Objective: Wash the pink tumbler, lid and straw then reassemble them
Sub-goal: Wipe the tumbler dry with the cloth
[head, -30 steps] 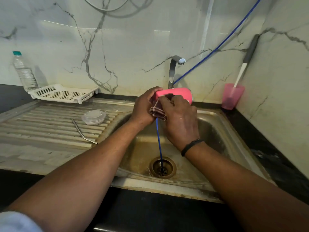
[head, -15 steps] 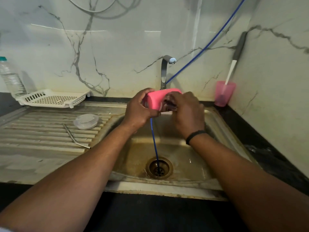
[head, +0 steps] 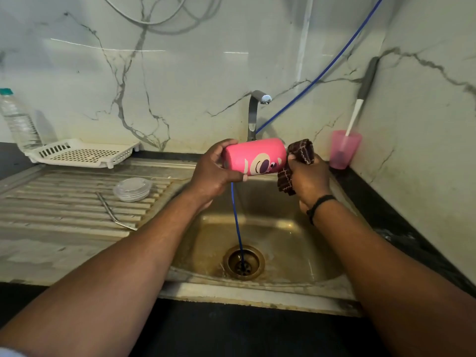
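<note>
While wiping the pink tumbler [head: 253,156], held sideways over the sink's [head: 342,264] back edge in the gripping left hand [head: 213,173], keep turning it against the cloth [head: 298,161] clutched in the right hand [head: 310,180], reaching the open end.

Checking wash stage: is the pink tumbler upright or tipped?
Tipped on its side: the pink tumbler lies horizontal in the left hand, over the sink.

Bare forearms, black band [head: 320,205] on the right wrist, pale sleeve edge [head: 10,353] at left.
</note>
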